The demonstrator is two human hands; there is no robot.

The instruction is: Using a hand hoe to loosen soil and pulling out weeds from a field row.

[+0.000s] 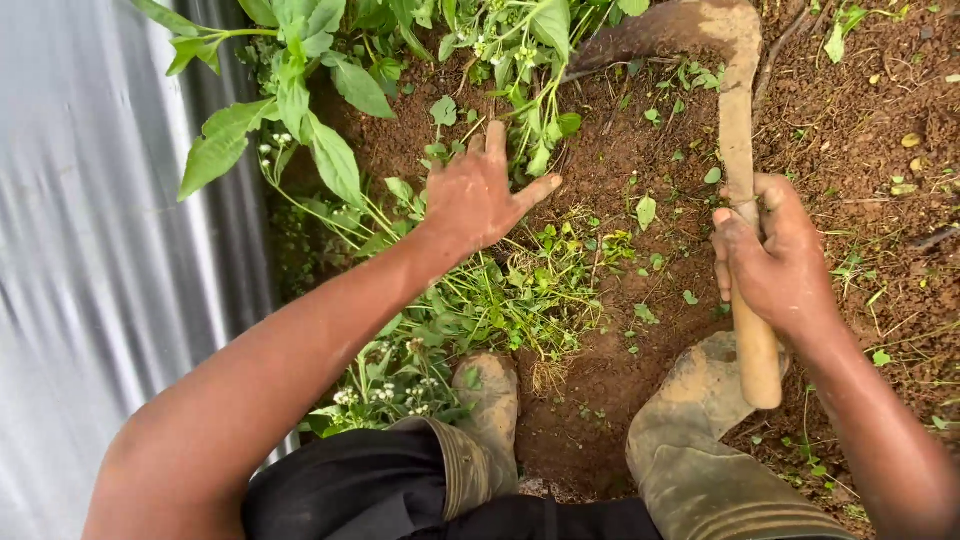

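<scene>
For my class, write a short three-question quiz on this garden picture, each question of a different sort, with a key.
1. True or false: the right hand is closed around the wooden handle of the hoe.
2. Multiple choice: the left hand is (A) gripping the hoe, (B) spread open over the weeds, (C) resting on a boot.
3. Fill in: along the left edge of the picture stands a sheet of grey corrugated ____.

Key: 1 true; 2 B; 3 metal.
</scene>
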